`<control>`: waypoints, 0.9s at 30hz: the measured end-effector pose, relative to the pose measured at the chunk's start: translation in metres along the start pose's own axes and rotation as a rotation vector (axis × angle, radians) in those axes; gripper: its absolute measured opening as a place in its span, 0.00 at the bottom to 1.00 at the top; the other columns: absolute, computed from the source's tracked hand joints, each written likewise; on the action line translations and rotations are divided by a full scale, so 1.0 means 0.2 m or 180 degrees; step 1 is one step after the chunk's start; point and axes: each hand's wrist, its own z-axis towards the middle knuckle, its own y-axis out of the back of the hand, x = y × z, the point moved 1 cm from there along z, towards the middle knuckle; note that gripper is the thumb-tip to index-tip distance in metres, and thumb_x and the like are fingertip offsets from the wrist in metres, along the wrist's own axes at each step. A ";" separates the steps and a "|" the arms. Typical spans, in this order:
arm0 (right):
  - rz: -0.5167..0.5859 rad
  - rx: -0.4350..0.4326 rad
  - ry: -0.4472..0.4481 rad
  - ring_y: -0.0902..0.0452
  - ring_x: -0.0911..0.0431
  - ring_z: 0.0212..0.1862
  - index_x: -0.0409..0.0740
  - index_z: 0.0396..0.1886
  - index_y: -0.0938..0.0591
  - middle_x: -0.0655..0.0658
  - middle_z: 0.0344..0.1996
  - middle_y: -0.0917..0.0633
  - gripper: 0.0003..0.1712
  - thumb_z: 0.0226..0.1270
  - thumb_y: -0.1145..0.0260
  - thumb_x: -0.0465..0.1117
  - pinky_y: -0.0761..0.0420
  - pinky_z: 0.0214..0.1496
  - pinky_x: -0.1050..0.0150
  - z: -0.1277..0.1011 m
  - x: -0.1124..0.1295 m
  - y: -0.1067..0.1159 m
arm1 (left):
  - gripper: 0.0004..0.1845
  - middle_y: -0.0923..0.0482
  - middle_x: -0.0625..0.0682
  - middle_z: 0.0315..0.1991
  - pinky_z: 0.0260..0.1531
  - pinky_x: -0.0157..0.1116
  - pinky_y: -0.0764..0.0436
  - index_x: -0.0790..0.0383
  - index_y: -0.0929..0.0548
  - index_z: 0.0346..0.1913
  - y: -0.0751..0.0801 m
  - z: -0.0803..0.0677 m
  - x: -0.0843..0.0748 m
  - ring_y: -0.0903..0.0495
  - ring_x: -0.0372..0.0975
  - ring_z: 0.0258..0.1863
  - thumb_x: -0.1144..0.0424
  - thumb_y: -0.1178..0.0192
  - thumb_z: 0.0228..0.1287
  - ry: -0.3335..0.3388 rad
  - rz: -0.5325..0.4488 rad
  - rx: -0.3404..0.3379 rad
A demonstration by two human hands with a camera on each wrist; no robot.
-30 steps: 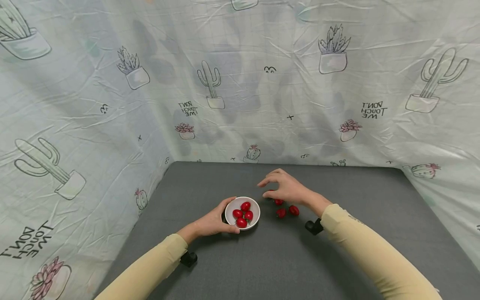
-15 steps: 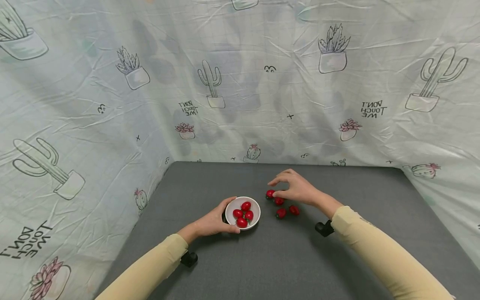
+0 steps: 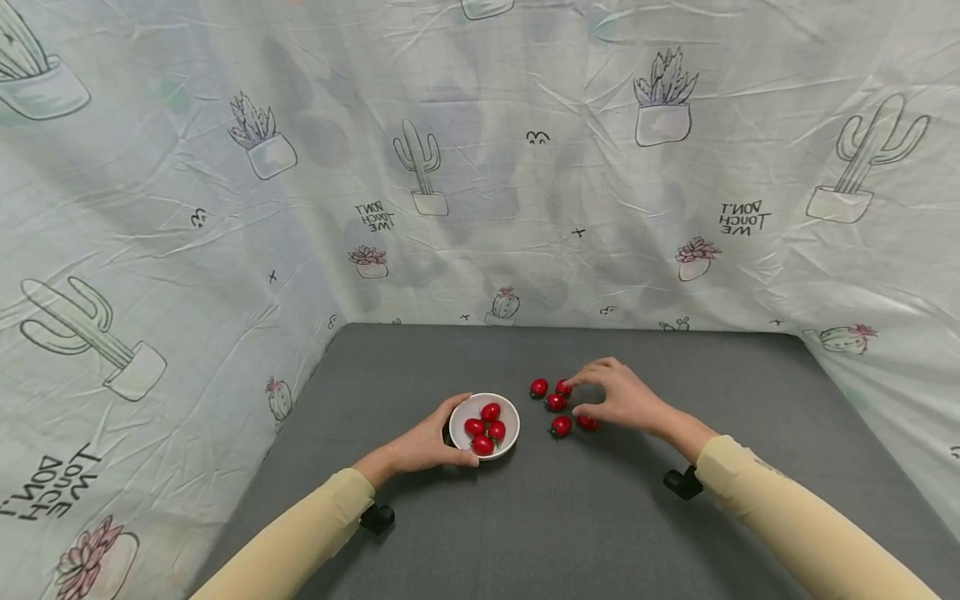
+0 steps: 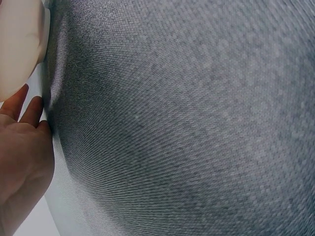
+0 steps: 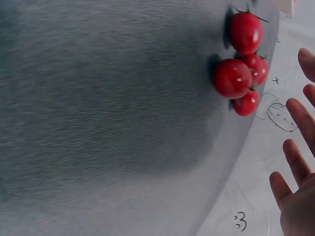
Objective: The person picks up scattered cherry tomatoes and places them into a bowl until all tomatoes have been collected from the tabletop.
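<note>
A grey fabric surface [image 3: 570, 517] lies before you, walled on three sides by a pale sheet printed with cacti [image 3: 420, 167]. Nearest you, your left hand [image 3: 423, 442] cups the near left side of a small white bowl [image 3: 460, 414], thumb along the near rim and fingers curled round the far side; four red cherry tomatoes [image 3: 484, 428] already sit inside. Just right of the bowl, a loose cluster of tomatoes [image 3: 558, 407] lies on the surface: one at the near middle, one farther left, two close together behind, and one partly hidden under your palm. Your right hand [image 3: 622, 400] hovers over that cluster, fingers [image 5: 300, 118] spread and loosely arched, holding nothing; from the wrist view they sit clear of the fruit. You look to be mid-reach for another tomato. The next move, as I judge it, calls for lowering thumb and forefinger onto one tomato, pinching gently so it doesn't roll or squash, while the left hand keeps the bowl steady
</note>
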 end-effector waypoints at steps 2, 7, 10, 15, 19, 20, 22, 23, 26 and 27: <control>-0.0046 -0.0026 -0.0025 0.35 0.39 0.68 0.48 0.60 0.14 0.46 0.58 0.17 0.25 0.63 0.23 0.48 0.37 0.65 0.32 -0.02 -0.01 -0.01 | 0.59 0.43 0.51 0.77 0.70 0.51 0.39 0.50 0.48 0.81 0.00 0.00 0.00 0.40 0.43 0.74 0.47 0.20 0.53 -0.0005 0.0003 0.0007; -0.0138 -0.0080 -0.0090 0.33 0.39 0.67 0.48 0.60 0.15 0.46 0.57 0.16 0.27 0.62 0.22 0.48 0.36 0.65 0.32 -0.07 -0.02 -0.03 | 0.59 0.43 0.51 0.77 0.70 0.52 0.39 0.50 0.48 0.81 0.01 0.01 0.00 0.40 0.44 0.74 0.47 0.20 0.53 -0.0022 -0.0006 0.0016; -0.0184 -0.0085 -0.0127 0.33 0.39 0.66 0.48 0.60 0.15 0.47 0.56 0.16 0.28 0.62 0.22 0.49 0.37 0.65 0.32 -0.10 -0.03 -0.04 | 0.59 0.43 0.50 0.77 0.70 0.50 0.39 0.48 0.47 0.81 0.01 0.01 0.00 0.40 0.42 0.74 0.47 0.20 0.52 -0.0003 -0.0016 0.0024; -0.0246 -0.0088 -0.0169 0.32 0.39 0.65 0.47 0.61 0.15 0.48 0.56 0.15 0.29 0.61 0.21 0.50 0.38 0.64 0.31 -0.12 -0.06 -0.05 | 0.59 0.42 0.50 0.77 0.70 0.51 0.39 0.49 0.47 0.81 0.02 0.01 0.00 0.40 0.42 0.74 0.47 0.20 0.52 -0.0031 -0.0033 0.0015; -0.0256 -0.0124 -0.0203 0.31 0.39 0.65 0.47 0.61 0.15 0.48 0.55 0.15 0.29 0.60 0.21 0.50 0.38 0.63 0.30 -0.14 -0.08 -0.06 | 0.59 0.43 0.50 0.77 0.70 0.51 0.39 0.49 0.47 0.81 0.02 0.01 0.00 0.41 0.42 0.74 0.48 0.20 0.53 -0.0029 -0.0054 0.0013; -0.0255 -0.0140 -0.0211 0.31 0.39 0.65 0.47 0.60 0.15 0.48 0.54 0.14 0.29 0.60 0.20 0.50 0.38 0.63 0.30 -0.14 -0.08 -0.06 | 0.59 0.43 0.50 0.77 0.70 0.50 0.40 0.49 0.47 0.81 0.02 0.01 0.00 0.41 0.42 0.74 0.49 0.20 0.53 -0.0025 -0.0060 0.0012; -0.0241 -0.0175 -0.0237 0.31 0.39 0.64 0.47 0.60 0.14 0.48 0.54 0.14 0.30 0.59 0.20 0.50 0.37 0.62 0.30 -0.15 -0.09 -0.07 | 0.58 0.43 0.50 0.77 0.70 0.50 0.39 0.49 0.47 0.81 0.02 0.01 0.00 0.40 0.42 0.74 0.49 0.20 0.53 -0.0013 -0.0060 0.0011; -0.0230 -0.0194 -0.0257 0.30 0.39 0.64 0.47 0.60 0.14 0.48 0.53 0.14 0.30 0.59 0.20 0.50 0.37 0.62 0.30 -0.15 -0.09 -0.07 | 0.58 0.43 0.50 0.77 0.70 0.50 0.39 0.49 0.47 0.81 0.02 0.01 -0.01 0.40 0.42 0.74 0.49 0.20 0.53 -0.0008 -0.0058 0.0010; -0.0184 -0.0248 -0.0337 0.30 0.39 0.62 0.46 0.60 0.14 0.48 0.53 0.14 0.30 0.58 0.19 0.50 0.37 0.62 0.30 -0.17 -0.09 -0.08 | 0.58 0.43 0.50 0.77 0.70 0.51 0.39 0.49 0.47 0.81 0.02 0.01 -0.01 0.40 0.42 0.74 0.49 0.20 0.53 0.0003 -0.0057 0.0005; -0.0173 -0.0263 -0.0366 0.30 0.39 0.62 0.45 0.60 0.15 0.47 0.53 0.14 0.30 0.58 0.19 0.50 0.37 0.62 0.30 -0.17 -0.09 -0.09 | 0.59 0.43 0.50 0.77 0.70 0.51 0.39 0.49 0.47 0.81 0.02 0.02 -0.01 0.40 0.42 0.74 0.49 0.20 0.53 0.0009 -0.0055 0.0004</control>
